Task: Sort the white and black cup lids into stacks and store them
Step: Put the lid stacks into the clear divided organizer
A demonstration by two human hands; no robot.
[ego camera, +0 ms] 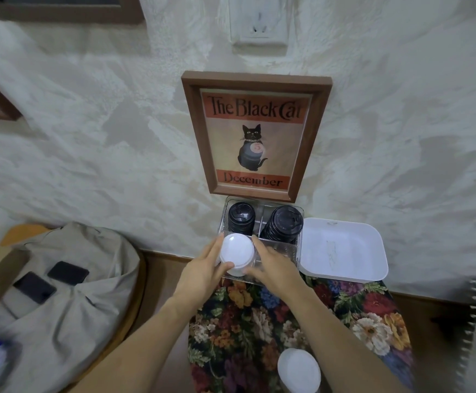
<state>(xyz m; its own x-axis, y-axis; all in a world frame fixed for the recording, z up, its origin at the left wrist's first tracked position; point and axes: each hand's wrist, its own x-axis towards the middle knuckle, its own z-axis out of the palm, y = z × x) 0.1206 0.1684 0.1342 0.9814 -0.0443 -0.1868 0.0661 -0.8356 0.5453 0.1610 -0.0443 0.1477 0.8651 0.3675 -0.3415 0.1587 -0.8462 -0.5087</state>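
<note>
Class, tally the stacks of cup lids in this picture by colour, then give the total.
Black lid stacks: 2 (left black stack, right black stack)
White lid stacks: 2 (held white stack, near white stack)
Total: 4 stacks

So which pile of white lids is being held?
The round white plastic lid stack at the clear plastic organiser, held between left hand and right hand. The other white stack stands untouched on the floral cloth.

On my feed, my left hand (202, 269) and right hand (275, 269) clasp a white lid stack (236, 252) at the clear tray's (295, 251) near-left section. There's a black stack (241, 218) far-left and a bigger black stack (283, 224) far-right. A spare white stack (299, 367) sits nearer on the floral cloth (259, 310).
</note>
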